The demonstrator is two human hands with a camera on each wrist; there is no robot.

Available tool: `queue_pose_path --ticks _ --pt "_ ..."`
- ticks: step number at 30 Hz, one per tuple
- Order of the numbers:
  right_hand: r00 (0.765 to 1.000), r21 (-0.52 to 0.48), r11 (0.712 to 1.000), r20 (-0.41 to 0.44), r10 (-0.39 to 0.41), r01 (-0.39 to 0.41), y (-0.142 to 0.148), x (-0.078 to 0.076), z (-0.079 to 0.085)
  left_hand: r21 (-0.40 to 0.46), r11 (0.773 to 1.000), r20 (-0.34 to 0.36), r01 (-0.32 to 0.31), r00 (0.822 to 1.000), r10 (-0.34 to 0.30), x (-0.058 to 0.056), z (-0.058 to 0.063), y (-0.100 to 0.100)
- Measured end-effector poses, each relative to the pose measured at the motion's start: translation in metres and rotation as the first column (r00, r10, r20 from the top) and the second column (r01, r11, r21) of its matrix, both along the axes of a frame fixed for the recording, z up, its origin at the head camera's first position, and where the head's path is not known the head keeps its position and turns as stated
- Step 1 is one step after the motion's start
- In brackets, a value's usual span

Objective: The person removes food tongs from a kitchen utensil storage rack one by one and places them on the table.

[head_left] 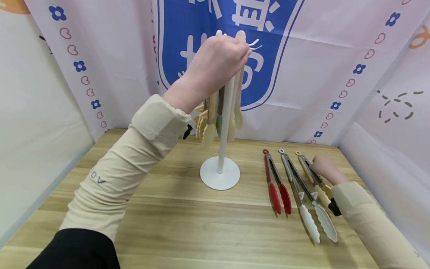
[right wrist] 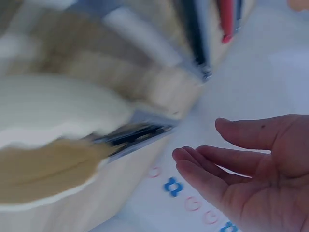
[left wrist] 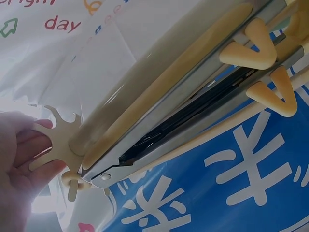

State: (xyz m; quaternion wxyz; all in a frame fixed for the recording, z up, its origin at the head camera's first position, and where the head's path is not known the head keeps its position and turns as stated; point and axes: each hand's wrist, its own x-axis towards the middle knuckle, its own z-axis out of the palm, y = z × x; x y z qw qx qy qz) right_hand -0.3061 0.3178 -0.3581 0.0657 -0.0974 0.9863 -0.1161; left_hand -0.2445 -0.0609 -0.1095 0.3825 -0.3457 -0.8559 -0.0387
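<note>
My left hand [head_left: 221, 56] is at the top of a white utensil stand [head_left: 226, 123], and its fingers [left wrist: 36, 145] grip the stand's hooked top [left wrist: 60, 137]. From a hook beside those fingers, cream-handled tongs [left wrist: 159, 130] hang by their ring, among other cream utensils [head_left: 209, 132]. At the table's right, my right hand [head_left: 324, 170] is over the upper part of cream tongs [head_left: 307, 164]. In the right wrist view, this hand [right wrist: 251, 169] has loosely bent fingers with nothing between them, apart from the blurred tongs [right wrist: 140, 133].
Red-tipped tongs [head_left: 273, 183] and larger white-tipped tongs [head_left: 309, 209] lie left of my right hand. The stand's round base [head_left: 209, 177] rests on the wooden table [head_left: 174, 224]. Printed cloth [head_left: 319, 74] backs the table, with white side walls.
</note>
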Motion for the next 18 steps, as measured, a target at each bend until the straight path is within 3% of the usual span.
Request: queue_pose_path --ticks 4,12,18 --pt "1.000 -0.009 1.000 -0.012 -0.015 0.015 -0.026 0.009 0.021 0.008 1.000 0.005 0.017 1.000 -0.017 -0.001 0.001 -0.001" --pt "0.987 -0.103 0.994 -0.162 0.006 -0.023 -0.058 0.011 0.043 0.031 0.997 -0.001 0.067 0.998 -0.067 -0.001 0.000 -0.007" --pt "0.991 -0.170 0.985 -0.133 -0.005 -0.017 -0.073 0.014 0.056 0.044 0.993 -0.026 0.109 0.994 -0.108 -0.004 0.000 -0.010"
